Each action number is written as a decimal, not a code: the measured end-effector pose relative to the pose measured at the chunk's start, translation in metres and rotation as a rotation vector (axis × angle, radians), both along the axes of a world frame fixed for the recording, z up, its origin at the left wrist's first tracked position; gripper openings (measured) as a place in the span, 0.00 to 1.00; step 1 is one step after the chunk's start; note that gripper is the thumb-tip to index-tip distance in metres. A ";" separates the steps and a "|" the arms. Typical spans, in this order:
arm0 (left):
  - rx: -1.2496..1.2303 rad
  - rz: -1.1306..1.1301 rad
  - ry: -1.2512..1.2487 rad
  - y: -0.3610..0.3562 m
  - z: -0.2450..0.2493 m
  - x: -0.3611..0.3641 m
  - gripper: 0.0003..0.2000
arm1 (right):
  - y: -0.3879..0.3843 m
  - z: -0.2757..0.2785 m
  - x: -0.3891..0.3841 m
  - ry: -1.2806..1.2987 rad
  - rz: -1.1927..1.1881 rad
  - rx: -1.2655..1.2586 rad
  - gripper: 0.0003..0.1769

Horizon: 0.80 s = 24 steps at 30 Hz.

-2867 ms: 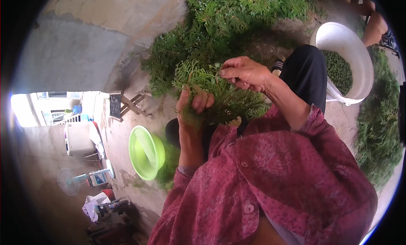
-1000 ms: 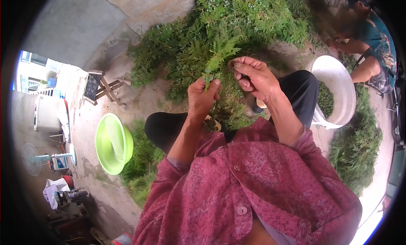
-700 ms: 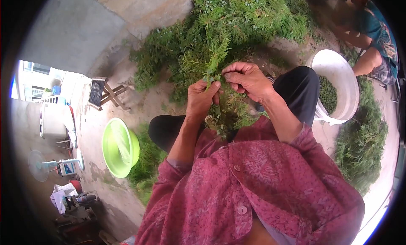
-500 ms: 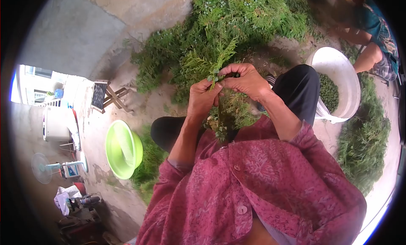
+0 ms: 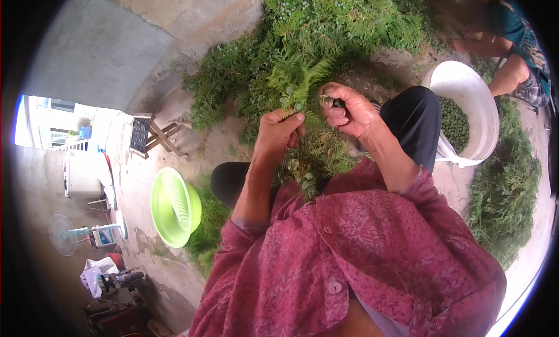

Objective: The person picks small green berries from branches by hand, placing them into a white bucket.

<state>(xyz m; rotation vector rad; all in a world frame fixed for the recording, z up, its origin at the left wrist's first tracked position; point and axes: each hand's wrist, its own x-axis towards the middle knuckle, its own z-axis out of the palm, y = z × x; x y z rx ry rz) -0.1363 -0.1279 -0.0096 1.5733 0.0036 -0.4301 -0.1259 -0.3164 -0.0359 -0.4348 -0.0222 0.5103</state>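
Note:
My left hand point(image 5: 278, 130) pinches a leafy evergreen sprig point(image 5: 298, 81) with small bluish-green cones on it. The sprig's feathery tip points away from me and is slightly blurred. Just right of the sprig, my right hand point(image 5: 354, 113) is apart from it, fingers curled in. Something small and dark shows between those fingers, with a greenish bit by the thumb; I cannot make out what it is. Below the hands, more cone-bearing greenery point(image 5: 305, 177) lies between my knees. A large heap of evergreen branches point(image 5: 343, 22) spreads beyond the hands.
To the right stands a white bucket point(image 5: 486, 116) with many green cones point(image 5: 454, 124) inside. Another branch pile point(image 5: 503, 185) lies beside it, and a seated person point(image 5: 518, 57) is behind. On the left are a green basin point(image 5: 160, 212), a folding stool point(image 5: 154, 134) and a fan point(image 5: 64, 234).
My right hand has pulled away from the sprig to the right and curled closed. My left hand keeps hold of the sprig, whose tip has shifted. The view has moved slightly.

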 end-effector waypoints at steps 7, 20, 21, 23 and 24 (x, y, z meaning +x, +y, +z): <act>0.154 -0.017 -0.022 0.001 -0.004 -0.001 0.07 | 0.005 0.012 -0.005 -0.061 0.009 -0.293 0.06; 0.214 -0.009 -0.046 -0.007 -0.002 -0.006 0.07 | 0.019 0.011 -0.012 -0.327 -0.206 -0.780 0.08; 0.233 -0.032 -0.053 -0.008 0.000 -0.005 0.07 | 0.021 0.008 -0.012 -0.326 -0.205 -0.780 0.08; 0.253 -0.056 -0.060 -0.009 0.000 -0.004 0.08 | 0.023 -0.002 -0.009 -0.441 -0.206 -0.878 0.07; 0.250 -0.046 -0.074 -0.010 -0.002 -0.003 0.08 | 0.023 -0.002 -0.009 -0.441 -0.207 -0.876 0.07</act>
